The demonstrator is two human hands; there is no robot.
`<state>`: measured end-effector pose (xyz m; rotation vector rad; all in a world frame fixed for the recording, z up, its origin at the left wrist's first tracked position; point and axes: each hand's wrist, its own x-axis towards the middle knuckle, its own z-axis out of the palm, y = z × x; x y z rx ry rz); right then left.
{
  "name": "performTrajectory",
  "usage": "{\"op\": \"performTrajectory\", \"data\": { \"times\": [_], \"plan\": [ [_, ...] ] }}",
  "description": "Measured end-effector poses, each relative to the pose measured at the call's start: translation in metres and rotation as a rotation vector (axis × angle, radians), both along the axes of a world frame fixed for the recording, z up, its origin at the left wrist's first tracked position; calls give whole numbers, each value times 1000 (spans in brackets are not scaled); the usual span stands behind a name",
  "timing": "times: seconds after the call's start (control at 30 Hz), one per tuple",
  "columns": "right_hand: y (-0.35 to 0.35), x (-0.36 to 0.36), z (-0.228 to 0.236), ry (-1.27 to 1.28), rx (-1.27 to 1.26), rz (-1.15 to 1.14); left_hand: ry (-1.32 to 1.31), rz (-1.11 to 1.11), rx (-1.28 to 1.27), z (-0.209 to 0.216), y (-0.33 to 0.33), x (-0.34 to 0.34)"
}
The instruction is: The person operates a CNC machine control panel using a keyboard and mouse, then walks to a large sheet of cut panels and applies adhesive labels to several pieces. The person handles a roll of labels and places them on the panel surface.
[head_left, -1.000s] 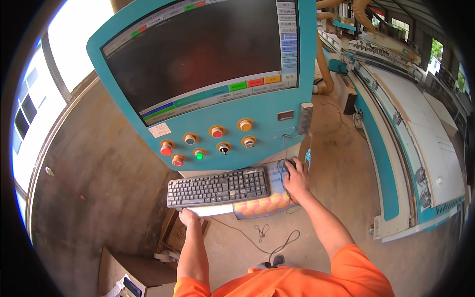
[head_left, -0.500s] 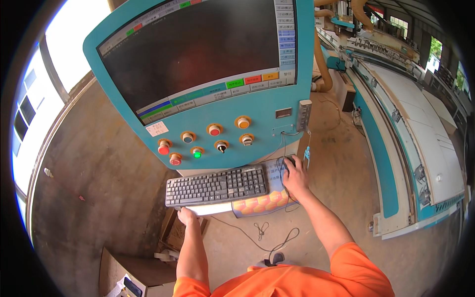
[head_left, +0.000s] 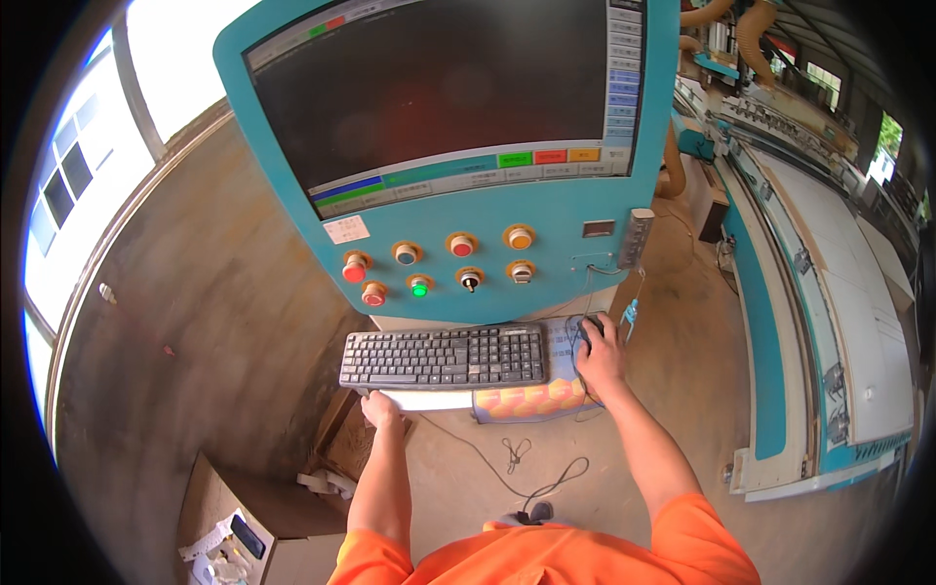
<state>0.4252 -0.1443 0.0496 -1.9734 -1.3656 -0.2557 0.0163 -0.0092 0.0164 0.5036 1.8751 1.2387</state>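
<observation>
My right hand (head_left: 601,359) curls over a black computer mouse (head_left: 588,329) on a patterned mouse pad (head_left: 531,401), at the right end of a white shelf (head_left: 429,401). On that shelf lies a black keyboard (head_left: 444,357). My left hand (head_left: 380,408) is at the shelf's near left corner, just below the keyboard, with its fingers bent around the edge and partly hidden. Above stands a teal control cabinet (head_left: 439,222) with a dark screen (head_left: 439,97), round push buttons, and a green button (head_left: 419,287) that glows.
To the right runs a long teal and white machine bed (head_left: 829,292) with hoses behind it. A loose black cable (head_left: 497,478) trails over the floor. An open cardboard box (head_left: 283,507) is at lower left, with a phone (head_left: 248,536) beside it. A dark wall panel and windows line the left.
The view has shifted, so the cabinet and keyboard sit farther right in the picture. Both hands keep their places, the right on the mouse and the left at the shelf corner.
</observation>
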Motion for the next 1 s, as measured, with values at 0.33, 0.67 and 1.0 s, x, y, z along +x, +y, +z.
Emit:
{"op": "performTrajectory", "data": {
  "times": [0.33, 0.67, 1.0],
  "plan": [
    [0, -9, 6, 18, -44, 10, 12, 12, -6, -16, 4, -16],
    [3, -10, 7, 9, -37, 8, -7, 13, -10, -20, 8, -17],
    [0, -13, 9, 15, -65, 3, -16, 45, 2, -27, 8, -20]
  ]
}}
